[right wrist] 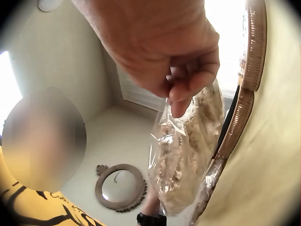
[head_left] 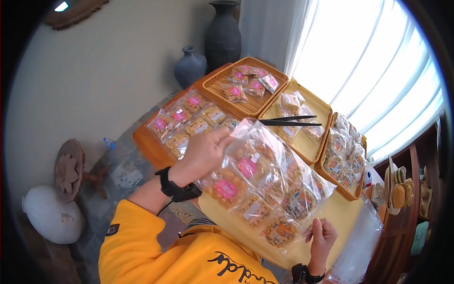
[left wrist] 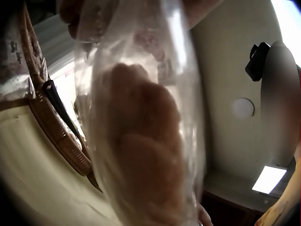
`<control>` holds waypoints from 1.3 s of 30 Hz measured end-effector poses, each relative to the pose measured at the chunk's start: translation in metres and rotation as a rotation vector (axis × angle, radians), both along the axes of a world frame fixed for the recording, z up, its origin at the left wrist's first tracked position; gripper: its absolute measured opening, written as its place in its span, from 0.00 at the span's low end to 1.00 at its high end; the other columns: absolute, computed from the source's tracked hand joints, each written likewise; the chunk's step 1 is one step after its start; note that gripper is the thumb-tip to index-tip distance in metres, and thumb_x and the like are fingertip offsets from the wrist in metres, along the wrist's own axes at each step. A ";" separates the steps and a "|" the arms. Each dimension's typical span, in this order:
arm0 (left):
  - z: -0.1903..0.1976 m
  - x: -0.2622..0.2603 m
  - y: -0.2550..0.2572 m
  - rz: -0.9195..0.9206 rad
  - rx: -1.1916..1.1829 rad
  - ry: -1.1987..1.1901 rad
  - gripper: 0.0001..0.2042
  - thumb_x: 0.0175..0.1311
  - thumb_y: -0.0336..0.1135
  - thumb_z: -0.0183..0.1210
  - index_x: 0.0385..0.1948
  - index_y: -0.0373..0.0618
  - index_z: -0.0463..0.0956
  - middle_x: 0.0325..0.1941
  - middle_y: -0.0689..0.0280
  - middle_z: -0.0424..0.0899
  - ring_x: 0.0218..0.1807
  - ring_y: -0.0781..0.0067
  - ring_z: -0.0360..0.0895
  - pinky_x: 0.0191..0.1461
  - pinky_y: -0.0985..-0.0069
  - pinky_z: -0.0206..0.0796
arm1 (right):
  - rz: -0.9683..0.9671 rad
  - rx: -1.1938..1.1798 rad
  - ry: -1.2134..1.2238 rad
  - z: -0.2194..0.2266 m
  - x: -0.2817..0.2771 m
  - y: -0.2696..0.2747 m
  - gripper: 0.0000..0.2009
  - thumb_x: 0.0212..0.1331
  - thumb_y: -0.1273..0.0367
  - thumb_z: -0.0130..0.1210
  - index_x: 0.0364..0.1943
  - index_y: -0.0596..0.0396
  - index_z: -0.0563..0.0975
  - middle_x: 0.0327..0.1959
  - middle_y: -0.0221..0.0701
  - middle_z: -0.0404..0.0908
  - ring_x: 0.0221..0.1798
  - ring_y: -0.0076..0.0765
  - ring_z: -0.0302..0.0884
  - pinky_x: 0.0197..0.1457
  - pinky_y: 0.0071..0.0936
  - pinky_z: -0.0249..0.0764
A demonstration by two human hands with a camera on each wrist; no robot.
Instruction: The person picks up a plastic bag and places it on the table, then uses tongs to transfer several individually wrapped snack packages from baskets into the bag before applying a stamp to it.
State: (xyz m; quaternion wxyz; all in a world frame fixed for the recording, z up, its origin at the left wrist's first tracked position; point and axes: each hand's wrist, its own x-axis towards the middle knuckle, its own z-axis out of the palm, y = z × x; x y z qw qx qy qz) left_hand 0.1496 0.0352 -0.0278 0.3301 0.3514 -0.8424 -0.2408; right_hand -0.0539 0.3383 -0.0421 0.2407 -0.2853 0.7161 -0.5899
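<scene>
A large clear plastic bag (head_left: 265, 189) is held up over the table, filled with flat, individually wrapped snack pieces, some with pink labels and some with printed ones. My left hand (head_left: 203, 154) grips its upper left edge with curled fingers. In the left wrist view the clear film (left wrist: 188, 117) hangs close before the camera. My right hand (head_left: 324, 234) is at the bag's lower right edge, fingers curled. In the right wrist view, my right hand's thumb and fingers (right wrist: 181, 96) pinch the film, with the bag (right wrist: 186, 155) stretching away below.
Behind the bag, wicker baskets (head_left: 215, 90) hold more wrapped snacks, and black tongs (head_left: 293, 123) lie across the middle one. Packs (head_left: 182, 116) lie in rows on the wooden table's left. Empty-looking clear bags (head_left: 357, 246) lie at the right edge. Vases (head_left: 190, 68) stand behind.
</scene>
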 end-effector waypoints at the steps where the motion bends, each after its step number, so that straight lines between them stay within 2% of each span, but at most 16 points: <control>1: 0.002 0.014 -0.017 0.039 -0.026 0.037 0.07 0.65 0.37 0.58 0.34 0.44 0.77 0.23 0.53 0.75 0.24 0.52 0.70 0.29 0.66 0.62 | 0.084 -0.006 0.009 0.001 0.005 -0.021 0.12 0.68 0.72 0.52 0.24 0.59 0.74 0.18 0.30 0.78 0.16 0.15 0.68 0.19 0.14 0.62; 3: 0.014 0.042 -0.047 0.158 -0.093 -0.039 0.07 0.66 0.36 0.57 0.34 0.42 0.76 0.22 0.55 0.75 0.23 0.59 0.70 0.30 0.69 0.63 | 0.232 -0.034 0.031 -0.003 0.017 -0.068 0.11 0.69 0.71 0.51 0.27 0.60 0.76 0.18 0.29 0.79 0.16 0.14 0.68 0.19 0.14 0.62; 5: 0.011 0.067 -0.088 0.192 -0.093 0.057 0.09 0.67 0.40 0.56 0.32 0.44 0.75 0.26 0.51 0.76 0.28 0.46 0.73 0.31 0.61 0.64 | 0.323 -0.061 0.031 -0.009 0.029 -0.120 0.11 0.69 0.69 0.52 0.29 0.60 0.77 0.19 0.28 0.79 0.17 0.15 0.70 0.19 0.14 0.64; 8: 0.020 0.096 -0.136 0.257 -0.056 0.015 0.09 0.67 0.40 0.55 0.34 0.44 0.76 0.26 0.52 0.76 0.27 0.49 0.73 0.32 0.63 0.64 | 0.354 -0.138 0.020 -0.023 0.052 -0.193 0.12 0.68 0.67 0.53 0.29 0.62 0.78 0.18 0.29 0.80 0.17 0.17 0.72 0.19 0.15 0.65; 14: -0.046 0.130 -0.237 0.287 -0.033 -0.275 0.11 0.65 0.40 0.55 0.30 0.41 0.75 0.25 0.53 0.77 0.28 0.52 0.74 0.33 0.63 0.65 | 0.454 0.010 -0.003 -0.070 0.073 -0.260 0.15 0.68 0.65 0.53 0.26 0.61 0.78 0.17 0.29 0.80 0.14 0.18 0.70 0.17 0.19 0.64; 17: -0.074 0.128 -0.252 0.232 -0.069 -0.288 0.11 0.64 0.38 0.55 0.28 0.39 0.74 0.24 0.53 0.77 0.27 0.53 0.73 0.34 0.64 0.65 | 0.463 0.067 -0.026 -0.064 0.074 -0.259 0.15 0.68 0.65 0.53 0.26 0.60 0.78 0.17 0.28 0.80 0.14 0.18 0.70 0.18 0.21 0.65; 19: -0.074 0.127 -0.250 0.253 0.090 -0.223 0.10 0.64 0.36 0.55 0.27 0.38 0.72 0.24 0.52 0.76 0.27 0.54 0.73 0.34 0.64 0.65 | 0.458 0.062 -0.036 -0.060 0.073 -0.257 0.15 0.68 0.65 0.53 0.26 0.59 0.79 0.17 0.28 0.80 0.15 0.17 0.70 0.19 0.20 0.65; 20: -0.075 0.129 -0.252 0.237 0.099 -0.211 0.11 0.65 0.34 0.53 0.25 0.37 0.72 0.21 0.57 0.75 0.25 0.64 0.72 0.34 0.68 0.64 | 0.476 0.052 -0.037 -0.058 0.074 -0.256 0.14 0.68 0.65 0.53 0.26 0.59 0.79 0.17 0.27 0.80 0.16 0.17 0.71 0.20 0.20 0.65; 23: -0.077 0.131 -0.257 0.201 0.248 -0.194 0.11 0.65 0.33 0.53 0.24 0.37 0.72 0.19 0.64 0.72 0.25 0.75 0.69 0.33 0.72 0.63 | 0.511 0.088 -0.105 -0.050 0.077 -0.253 0.15 0.68 0.64 0.53 0.26 0.59 0.79 0.17 0.27 0.80 0.18 0.17 0.71 0.21 0.20 0.66; 26: -0.091 0.135 -0.266 0.180 0.348 -0.125 0.11 0.67 0.33 0.52 0.24 0.39 0.72 0.19 0.72 0.71 0.26 0.81 0.66 0.32 0.75 0.61 | 0.517 0.090 -0.097 -0.068 0.073 -0.254 0.15 0.68 0.63 0.53 0.27 0.58 0.80 0.17 0.26 0.79 0.18 0.18 0.71 0.22 0.20 0.67; 27: -0.090 0.133 -0.265 0.168 0.345 -0.133 0.11 0.67 0.33 0.52 0.24 0.39 0.72 0.19 0.72 0.71 0.26 0.81 0.66 0.32 0.75 0.61 | 0.504 0.086 -0.103 -0.069 0.071 -0.253 0.15 0.68 0.63 0.53 0.27 0.58 0.80 0.17 0.26 0.79 0.18 0.18 0.71 0.22 0.20 0.67; 29: -0.087 0.133 -0.260 0.260 0.577 0.023 0.12 0.68 0.34 0.51 0.25 0.40 0.73 0.23 0.73 0.73 0.28 0.82 0.67 0.33 0.76 0.61 | 0.539 0.058 -0.203 -0.070 0.070 -0.252 0.17 0.68 0.60 0.53 0.27 0.59 0.80 0.17 0.26 0.79 0.19 0.19 0.72 0.23 0.21 0.67; 32: -0.074 0.131 -0.250 0.258 0.630 0.122 0.12 0.70 0.37 0.50 0.29 0.40 0.75 0.27 0.72 0.74 0.31 0.83 0.67 0.35 0.77 0.62 | 0.581 0.075 -0.152 -0.066 0.061 -0.240 0.19 0.68 0.57 0.53 0.27 0.59 0.80 0.18 0.27 0.78 0.20 0.20 0.72 0.23 0.22 0.68; 36: -0.061 0.128 -0.238 0.331 0.620 -0.063 0.16 0.71 0.42 0.48 0.33 0.39 0.76 0.29 0.69 0.75 0.33 0.79 0.69 0.39 0.74 0.64 | 0.616 0.135 -0.104 -0.070 0.046 -0.211 0.19 0.67 0.57 0.54 0.29 0.61 0.80 0.19 0.31 0.79 0.20 0.26 0.74 0.24 0.25 0.69; 38: -0.080 0.142 -0.258 0.260 0.303 -0.153 0.21 0.72 0.49 0.46 0.37 0.37 0.76 0.32 0.65 0.78 0.36 0.72 0.73 0.43 0.70 0.66 | 0.633 0.142 0.155 -0.067 0.040 -0.190 0.17 0.65 0.57 0.56 0.30 0.59 0.80 0.21 0.37 0.80 0.22 0.38 0.78 0.27 0.32 0.71; 39: -0.087 0.153 -0.269 0.337 0.379 -0.217 0.25 0.72 0.53 0.44 0.43 0.35 0.76 0.38 0.59 0.82 0.43 0.64 0.77 0.51 0.65 0.67 | 0.556 0.151 0.146 -0.063 0.039 -0.179 0.17 0.65 0.57 0.56 0.30 0.59 0.80 0.21 0.37 0.80 0.22 0.38 0.78 0.27 0.32 0.71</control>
